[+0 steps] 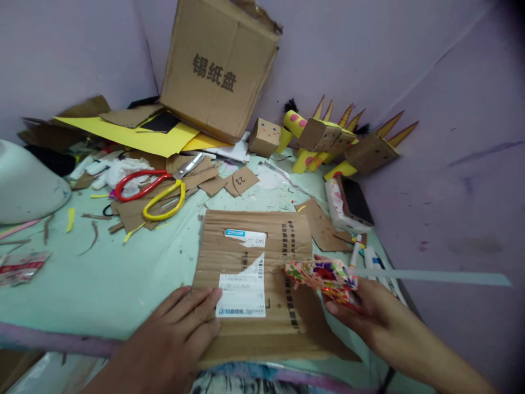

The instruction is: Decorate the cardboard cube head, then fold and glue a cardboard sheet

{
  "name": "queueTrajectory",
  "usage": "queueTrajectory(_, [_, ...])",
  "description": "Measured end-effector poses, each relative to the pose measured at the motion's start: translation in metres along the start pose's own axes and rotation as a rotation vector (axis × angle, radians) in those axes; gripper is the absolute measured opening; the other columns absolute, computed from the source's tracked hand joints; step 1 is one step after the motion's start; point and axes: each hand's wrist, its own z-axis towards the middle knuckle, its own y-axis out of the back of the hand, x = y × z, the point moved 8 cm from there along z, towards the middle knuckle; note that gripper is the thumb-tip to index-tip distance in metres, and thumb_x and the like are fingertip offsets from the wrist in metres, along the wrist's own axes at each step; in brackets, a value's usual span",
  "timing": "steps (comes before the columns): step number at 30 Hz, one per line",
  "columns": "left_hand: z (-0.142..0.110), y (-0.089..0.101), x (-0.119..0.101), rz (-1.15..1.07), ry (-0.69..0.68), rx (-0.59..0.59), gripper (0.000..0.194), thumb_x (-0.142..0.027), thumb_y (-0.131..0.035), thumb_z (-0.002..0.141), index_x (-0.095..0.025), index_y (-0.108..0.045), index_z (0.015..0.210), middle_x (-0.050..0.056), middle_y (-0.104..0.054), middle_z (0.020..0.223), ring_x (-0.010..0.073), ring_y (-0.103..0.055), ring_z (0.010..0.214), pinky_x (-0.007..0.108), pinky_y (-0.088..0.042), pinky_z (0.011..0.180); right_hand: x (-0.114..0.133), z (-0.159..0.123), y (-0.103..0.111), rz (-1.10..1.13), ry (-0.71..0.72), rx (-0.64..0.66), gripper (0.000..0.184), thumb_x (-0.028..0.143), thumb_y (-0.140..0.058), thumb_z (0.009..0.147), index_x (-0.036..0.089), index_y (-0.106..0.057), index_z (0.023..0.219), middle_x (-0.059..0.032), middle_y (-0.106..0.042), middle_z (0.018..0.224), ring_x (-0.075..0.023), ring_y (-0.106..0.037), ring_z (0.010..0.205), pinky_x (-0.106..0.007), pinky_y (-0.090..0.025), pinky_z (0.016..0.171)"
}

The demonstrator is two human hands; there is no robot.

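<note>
A flattened cardboard sheet point(262, 257) with white shipping labels lies on the pale green table point(123, 273) in front of me. My left hand point(176, 334) rests flat on its lower left corner, fingers stretched out. My right hand point(361, 312) grips a colourful flower-patterned object point(324, 276) at the sheet's right edge. A long thin grey strip point(430, 276) sticks out to the right from that object.
Red scissors point(139, 183) and yellow scissors point(166, 200) lie on cardboard scraps at mid left. A large cardboard box point(217, 65) leans at the back. Cardboard-and-yellow-paper figures point(340, 139) stand back right. A phone point(353, 200) rests on a pack; markers point(369, 257) lie beside my right hand.
</note>
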Motion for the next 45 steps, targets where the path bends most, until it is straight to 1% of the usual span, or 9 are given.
queueTrajectory(2, [0.000,0.000,0.001,-0.010,0.004,-0.009,0.046,-0.008,-0.047,0.064,-0.019,-0.063,0.106,0.011,-0.056,0.134,0.0255,-0.056,0.117,0.042,-0.043,0.101,-0.004,-0.002,0.004,0.000,-0.020,-0.038,0.026,0.044,-0.054,0.078,0.021,-0.057,0.066,-0.0040,-0.063,0.063,-0.0215,-0.057,0.059,-0.030,-0.047,0.052])
queueTrajectory(6, [-0.001,-0.003,0.003,-0.001,0.003,-0.008,0.052,-0.002,-0.047,0.060,-0.022,-0.063,0.106,0.009,-0.056,0.134,0.0245,-0.056,0.116,0.040,-0.043,0.101,-0.004,-0.004,0.005,0.060,-0.009,-0.021,0.022,0.041,-0.054,0.078,0.021,-0.057,0.070,-0.0033,-0.063,0.066,-0.0205,-0.056,0.060,-0.030,-0.046,0.052])
queueTrajectory(10, [-0.003,-0.007,0.005,0.011,-0.031,-0.024,0.053,-0.003,-0.048,0.060,-0.022,-0.062,0.108,0.009,-0.055,0.135,0.0243,-0.057,0.115,0.039,-0.043,0.100,-0.008,-0.007,0.010,0.028,-0.061,-0.064,0.028,0.044,-0.052,0.076,0.024,-0.046,0.059,-0.0006,-0.052,0.054,-0.0172,-0.047,0.049,-0.027,-0.036,0.041])
queueTrajectory(15, [-0.006,-0.014,0.008,0.019,-0.032,-0.070,0.049,-0.005,-0.051,0.065,-0.025,-0.063,0.108,0.006,-0.056,0.134,0.0232,-0.057,0.115,0.037,-0.042,0.102,-0.010,-0.010,0.011,0.042,-0.053,-0.068,0.029,0.042,-0.049,0.076,0.025,-0.038,0.056,0.0016,-0.044,0.051,-0.0144,-0.042,0.045,-0.025,-0.030,0.038])
queueTrajectory(21, [-0.006,-0.013,0.008,0.055,-0.026,-0.073,0.057,0.000,-0.045,0.060,-0.026,-0.063,0.108,0.005,-0.056,0.134,0.0235,-0.058,0.115,0.039,-0.044,0.099,-0.023,-0.013,0.018,-0.026,-0.119,-0.125,0.029,0.046,-0.049,0.074,0.025,-0.041,0.057,0.0001,-0.048,0.052,-0.0152,-0.042,0.047,-0.026,-0.032,0.040])
queueTrajectory(26, [-0.008,-0.014,0.011,0.029,-0.011,-0.101,0.055,0.001,-0.048,0.064,-0.029,-0.064,0.108,0.002,-0.059,0.132,0.0219,-0.059,0.114,0.036,-0.042,0.102,-0.028,-0.015,0.023,-0.048,-0.115,-0.149,0.026,0.042,-0.049,0.073,0.025,-0.041,0.056,-0.0004,-0.051,0.051,-0.0160,-0.045,0.046,-0.027,-0.033,0.041])
queueTrajectory(34, [-0.004,-0.007,0.006,0.062,-0.015,-0.104,0.046,-0.003,-0.049,0.068,-0.026,-0.066,0.104,0.004,-0.061,0.130,0.0224,-0.059,0.113,0.036,-0.043,0.100,-0.043,-0.018,0.024,-0.047,-0.181,-0.152,0.030,0.051,-0.047,0.072,0.024,-0.046,0.058,-0.0034,-0.054,0.056,-0.0186,-0.047,0.052,-0.030,-0.039,0.045])
queueTrajectory(40, [-0.002,-0.002,0.003,0.084,-0.031,-0.100,0.048,0.001,-0.046,0.069,-0.025,-0.066,0.104,0.003,-0.060,0.130,0.0213,-0.059,0.112,0.035,-0.043,0.100,-0.042,-0.020,0.026,-0.072,-0.194,-0.162,0.029,0.050,-0.045,0.070,0.026,-0.042,0.056,-0.0031,-0.050,0.054,-0.0178,-0.044,0.049,-0.031,-0.036,0.043])
queueTrajectory(45, [-0.001,0.001,0.003,0.119,-0.051,-0.108,0.052,0.005,-0.044,0.068,-0.026,-0.066,0.104,0.002,-0.061,0.129,0.0186,-0.060,0.111,0.033,-0.045,0.098,-0.040,-0.021,0.027,-0.047,-0.160,-0.174,0.028,0.048,-0.048,0.072,0.025,-0.046,0.057,-0.0034,-0.054,0.055,-0.0187,-0.047,0.050,-0.031,-0.039,0.043])
